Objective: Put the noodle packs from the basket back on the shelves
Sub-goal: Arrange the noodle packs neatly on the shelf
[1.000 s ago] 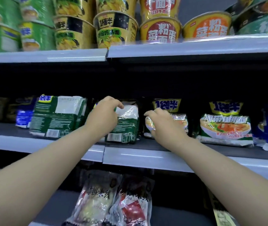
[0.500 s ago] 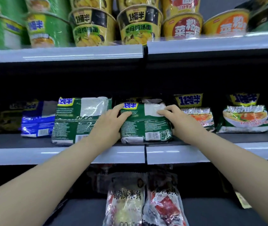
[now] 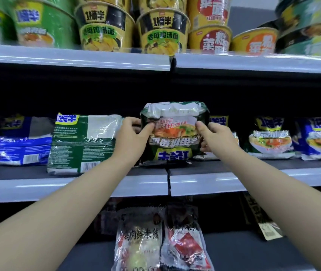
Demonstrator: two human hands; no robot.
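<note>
Both forearms reach forward and slightly up to the middle shelf (image 3: 73,189), nearly straight. The pack (image 3: 173,141) stands on its edge at the front of this shelf, with its print upside down. The left hand (image 3: 130,138) grips its left side and the right hand (image 3: 219,137) its right side. The fingers (image 3: 131,120) curl behind the pack and the thumbs press on its front.

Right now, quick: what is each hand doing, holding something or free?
The left hand grips the left edge of the green noodle pack.
The right hand grips the same pack's right edge.
</note>
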